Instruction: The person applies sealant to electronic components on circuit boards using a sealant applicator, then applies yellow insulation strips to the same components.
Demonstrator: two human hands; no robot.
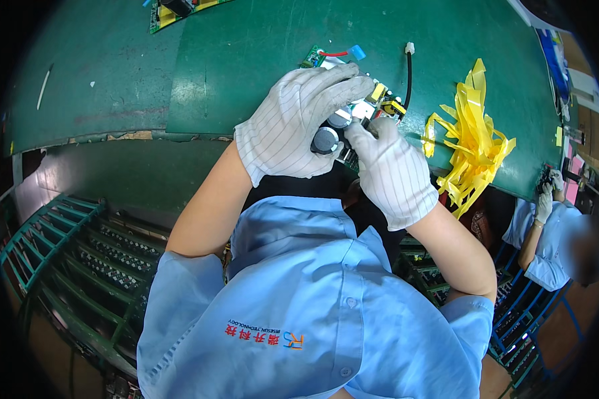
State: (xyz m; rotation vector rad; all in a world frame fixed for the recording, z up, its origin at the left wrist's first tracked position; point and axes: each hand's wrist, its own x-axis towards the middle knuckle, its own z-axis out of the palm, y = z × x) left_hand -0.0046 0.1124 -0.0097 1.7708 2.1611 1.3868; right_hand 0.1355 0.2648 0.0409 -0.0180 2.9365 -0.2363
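Observation:
A circuit board (373, 108) is between my hands at the near edge of the green table. Two round dark capacitors (325, 140) stand out on its near left part, and yellow-wrapped parts sit at its far right. My left hand (299, 120), in a white striped glove, curls over the board's left side with its fingers across the top. My right hand (394, 169), gloved alike, has its thumb and bent fingers against the near right part. Its fingertips are partly hidden. A red wire with a blue connector (357, 52) sticks out beyond my left fingers.
A heap of yellow tape strips (474, 136) hangs over the table edge at right. Beyond the board lies a black cable (409, 73) with a white plug. Another board (180, 10) is at far left. Green racks (106, 266) stand below left; a co-worker (552, 229) sits at right.

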